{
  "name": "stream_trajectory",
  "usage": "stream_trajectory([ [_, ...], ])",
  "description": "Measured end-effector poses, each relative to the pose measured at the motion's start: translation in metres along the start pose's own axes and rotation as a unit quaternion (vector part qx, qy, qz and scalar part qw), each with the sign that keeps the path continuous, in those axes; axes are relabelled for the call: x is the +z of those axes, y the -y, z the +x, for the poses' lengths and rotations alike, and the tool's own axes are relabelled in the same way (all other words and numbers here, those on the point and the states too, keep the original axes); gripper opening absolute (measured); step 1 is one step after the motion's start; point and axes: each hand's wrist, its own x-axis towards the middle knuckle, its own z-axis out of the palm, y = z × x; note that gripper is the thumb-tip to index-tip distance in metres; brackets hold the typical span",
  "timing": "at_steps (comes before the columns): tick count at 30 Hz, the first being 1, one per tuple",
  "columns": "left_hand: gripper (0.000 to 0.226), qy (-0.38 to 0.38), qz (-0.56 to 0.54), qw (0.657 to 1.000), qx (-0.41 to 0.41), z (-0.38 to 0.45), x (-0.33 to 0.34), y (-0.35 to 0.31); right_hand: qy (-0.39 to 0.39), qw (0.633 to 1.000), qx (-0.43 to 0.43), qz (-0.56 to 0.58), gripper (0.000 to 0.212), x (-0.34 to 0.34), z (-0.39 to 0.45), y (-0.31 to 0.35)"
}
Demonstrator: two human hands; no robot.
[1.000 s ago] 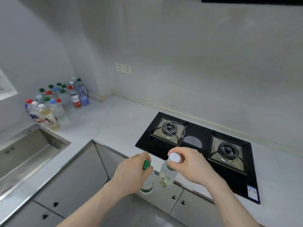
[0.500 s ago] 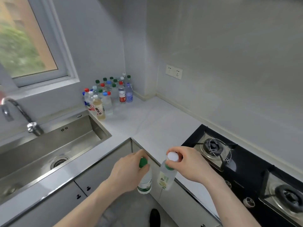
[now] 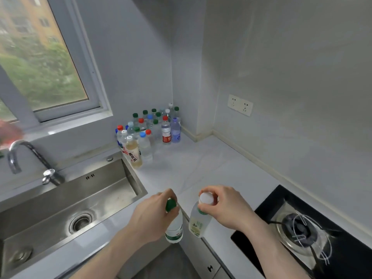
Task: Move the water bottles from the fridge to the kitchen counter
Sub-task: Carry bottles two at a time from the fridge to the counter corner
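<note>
**Green cap, white cap: two bottles held at the counter's inner corner**

Green plastic caps the bottle (image 3: 174, 225) in the left hand (image 3: 156, 216), whose fingers are clenched round its neck so that the clear body with its green label hangs below. Just beside it, the right hand (image 3: 225, 208) grasps a white-capped bottle (image 3: 199, 219) by the neck; this one has a pale yellowish label and tilts slightly toward the other. Both bottles are in the air at the front edge of the pale marble counter (image 3: 201, 168), above the inner corner where its two runs meet, not resting on it.

Farther back, in the counter's far corner against the wall, stands a cluster of bottles (image 3: 150, 131) with green, red, blue and white caps, all upright. To the left lies a steel sink (image 3: 66, 206) with a curved tap (image 3: 30, 158), under a window (image 3: 46, 57). To the right is a black gas hob (image 3: 302, 232), and a double wall socket (image 3: 240, 105) sits above the counter.
</note>
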Motion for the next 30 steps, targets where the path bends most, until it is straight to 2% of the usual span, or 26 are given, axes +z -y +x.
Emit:
stream_trajectory([
  [13, 0.015, -0.019, -0.001, 0.999, -0.045, 0.110, -0.010, 0.020, 0.023, 0.999, -0.044, -0.020, 0.037, -0.028, 0.134, -0.001],
  [21, 0.015, -0.004, -0.010, 0.999, -0.033, 0.154, -0.014, 0.050, 0.034, 0.999, -0.039, -0.006, 0.035, -0.021, 0.182, 0.003],
  [30, 0.016, 0.029, -0.007, 1.000, 0.010, 0.219, -0.014, 0.103, 0.009, 1.000, 0.000, -0.011, 0.032, -0.001, 0.238, 0.010],
])
